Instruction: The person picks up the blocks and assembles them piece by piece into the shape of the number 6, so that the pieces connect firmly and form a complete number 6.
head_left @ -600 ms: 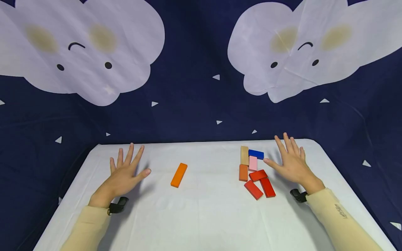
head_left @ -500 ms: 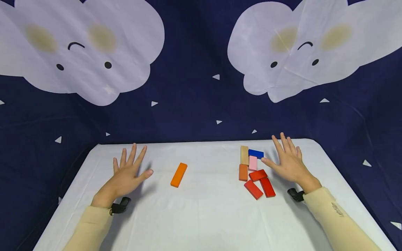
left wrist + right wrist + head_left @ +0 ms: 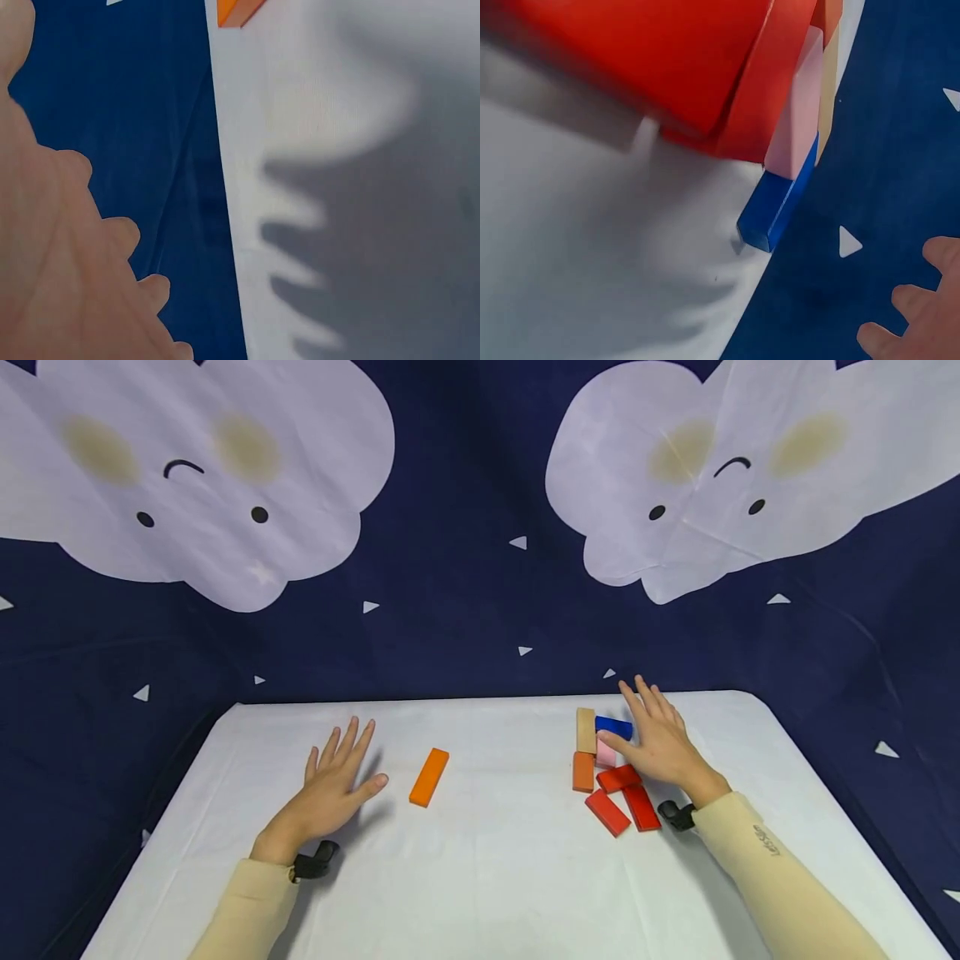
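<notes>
Head view: left hand (image 3: pixel 326 797), spread and empty, hovers near the orange block (image 3: pixel 429 777) on the worktop (image 3: pixel 480 877); right hand (image 3: pixel 660 745), likewise, hovers by the blue block (image 3: pixel 612 727) and pink block (image 3: pixel 606 756). Narrow pinches from above should avoid nudging neighbours.

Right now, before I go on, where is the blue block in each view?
Head: blue block, right of centre, near the far edge of the white table.
Left wrist: not in it.
Right wrist: blue block just right of centre, by the pink block.
Landmark in all three: the white table's edge against the navy cloth.
</notes>
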`<state>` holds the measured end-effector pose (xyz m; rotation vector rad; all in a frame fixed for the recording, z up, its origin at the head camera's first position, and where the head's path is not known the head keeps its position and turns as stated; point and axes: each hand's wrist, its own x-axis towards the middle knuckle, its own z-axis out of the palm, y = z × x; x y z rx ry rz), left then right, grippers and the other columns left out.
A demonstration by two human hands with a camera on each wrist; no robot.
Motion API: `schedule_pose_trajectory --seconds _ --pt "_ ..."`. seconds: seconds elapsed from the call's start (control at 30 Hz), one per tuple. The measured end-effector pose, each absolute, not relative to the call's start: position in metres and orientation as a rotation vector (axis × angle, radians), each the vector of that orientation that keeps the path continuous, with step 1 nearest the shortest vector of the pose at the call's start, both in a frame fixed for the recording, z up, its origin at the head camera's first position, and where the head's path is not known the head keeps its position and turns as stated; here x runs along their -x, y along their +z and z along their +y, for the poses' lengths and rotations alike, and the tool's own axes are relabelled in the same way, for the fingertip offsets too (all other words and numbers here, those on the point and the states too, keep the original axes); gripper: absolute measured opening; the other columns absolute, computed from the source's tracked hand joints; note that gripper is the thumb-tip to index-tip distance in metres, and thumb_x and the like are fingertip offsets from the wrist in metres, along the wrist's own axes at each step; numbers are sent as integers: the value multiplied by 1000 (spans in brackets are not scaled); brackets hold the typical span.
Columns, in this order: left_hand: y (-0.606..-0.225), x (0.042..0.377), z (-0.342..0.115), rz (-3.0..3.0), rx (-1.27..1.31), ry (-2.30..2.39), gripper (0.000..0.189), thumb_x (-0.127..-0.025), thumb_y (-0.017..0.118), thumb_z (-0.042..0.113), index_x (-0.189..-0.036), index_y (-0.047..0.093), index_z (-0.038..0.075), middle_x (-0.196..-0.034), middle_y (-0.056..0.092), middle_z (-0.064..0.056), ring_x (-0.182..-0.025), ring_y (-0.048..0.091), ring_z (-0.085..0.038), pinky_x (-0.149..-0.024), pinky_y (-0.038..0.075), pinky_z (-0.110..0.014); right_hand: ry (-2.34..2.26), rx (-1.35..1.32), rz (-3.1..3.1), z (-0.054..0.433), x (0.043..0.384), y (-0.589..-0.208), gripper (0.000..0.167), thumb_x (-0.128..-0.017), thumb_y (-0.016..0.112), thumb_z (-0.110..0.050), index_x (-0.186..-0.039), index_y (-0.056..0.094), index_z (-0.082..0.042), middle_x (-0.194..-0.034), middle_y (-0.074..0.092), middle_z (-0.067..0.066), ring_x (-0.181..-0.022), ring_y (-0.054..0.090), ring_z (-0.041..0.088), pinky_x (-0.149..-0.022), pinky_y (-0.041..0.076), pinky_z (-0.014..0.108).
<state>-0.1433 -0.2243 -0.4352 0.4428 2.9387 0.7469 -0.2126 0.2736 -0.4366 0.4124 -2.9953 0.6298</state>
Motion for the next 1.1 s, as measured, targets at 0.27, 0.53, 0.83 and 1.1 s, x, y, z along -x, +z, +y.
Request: schedule_pose_trajectory --seconds 0.27,0.53,0.83,1.1 --pt "-444 145 -210 2907 -476 837 77 -105 46 49 -164 6 19 -169 1 -13 -152 -1 -45 -115 -4 -69 697 -415 -3056 263 224 -440 95 -94 62 -53 -161 16 -6 -165 9 26 -149 7 51 -115 6 70" --pt "-456 143 -195 2885 -509 911 74 -106 44 46 -163 10 14 -167 8 -17 -151 5 -46 -114 -3 -70 739 -424 -3112 255 235 -448 89 -91 68 -43 -159 25 -5 -161 25 28 -148 15 50 -115 11 70" --pt "-461 141 -183 2865 -562 914 71 -106 50 36 -162 17 9 -166 17 -16 -150 12 -48 -114 2 -72 685 -531 -3139 254 243 -452 81 -88 72 -38 -151 40 2 -153 41 26 -145 22 51 -113 17 71" --pt "-465 139 -177 2840 -601 856 61 -108 48 30 -160 25 8 -164 23 -17 -150 13 -48 -115 4 -70 612 -616 -3166 250 244 -448 73 -88 74 -35 -144 50 5 -149 47 25 -142 29 51 -115 20 67"
